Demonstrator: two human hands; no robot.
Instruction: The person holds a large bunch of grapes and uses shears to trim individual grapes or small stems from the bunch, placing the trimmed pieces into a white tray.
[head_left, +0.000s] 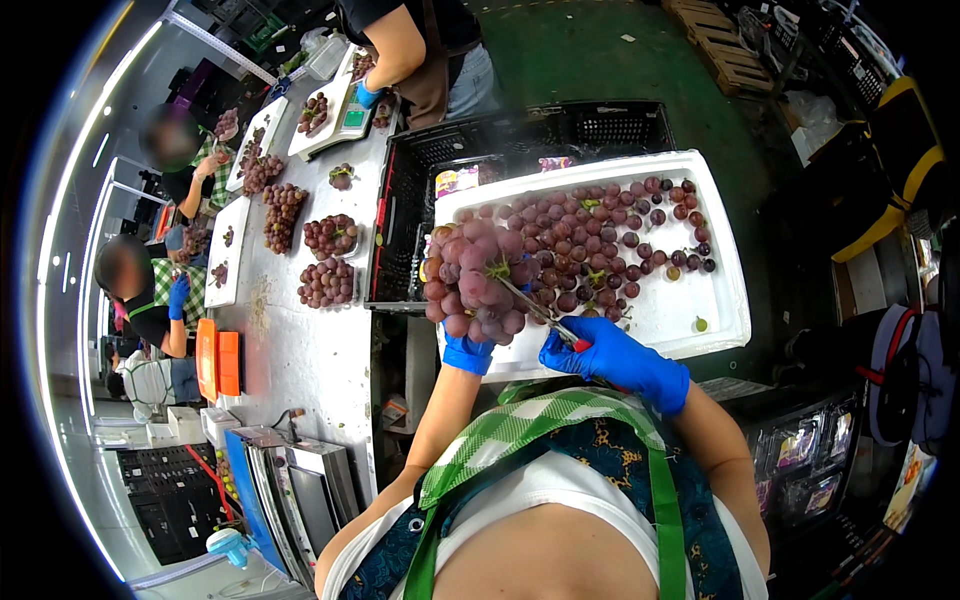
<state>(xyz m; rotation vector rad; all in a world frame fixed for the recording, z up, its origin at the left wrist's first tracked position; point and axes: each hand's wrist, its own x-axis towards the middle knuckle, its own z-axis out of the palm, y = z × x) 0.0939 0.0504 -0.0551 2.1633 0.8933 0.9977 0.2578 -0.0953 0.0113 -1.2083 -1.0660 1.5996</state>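
My left hand (468, 349), in a blue glove, holds up a large bunch of reddish-purple grapes (472, 277); the fruit hides most of its fingers. In my right hand (611, 356), gloved in blue too, is a pair of narrow-bladed snips (534, 304) with red on the handle. Their tips reach the green stems at the side of the bunch. Behind and below the bunch lies a white foam tray (724, 300), holding many loose grapes (592, 240), some small stem pieces and one green grape (701, 324).
A black plastic crate (401, 187) stands beyond the tray. On the metal table (300, 345) at left are grape bunches (283, 217), filled clear punnets (327, 282), a weighing scale (334, 124) and orange containers (217, 360). Several people work around that table.
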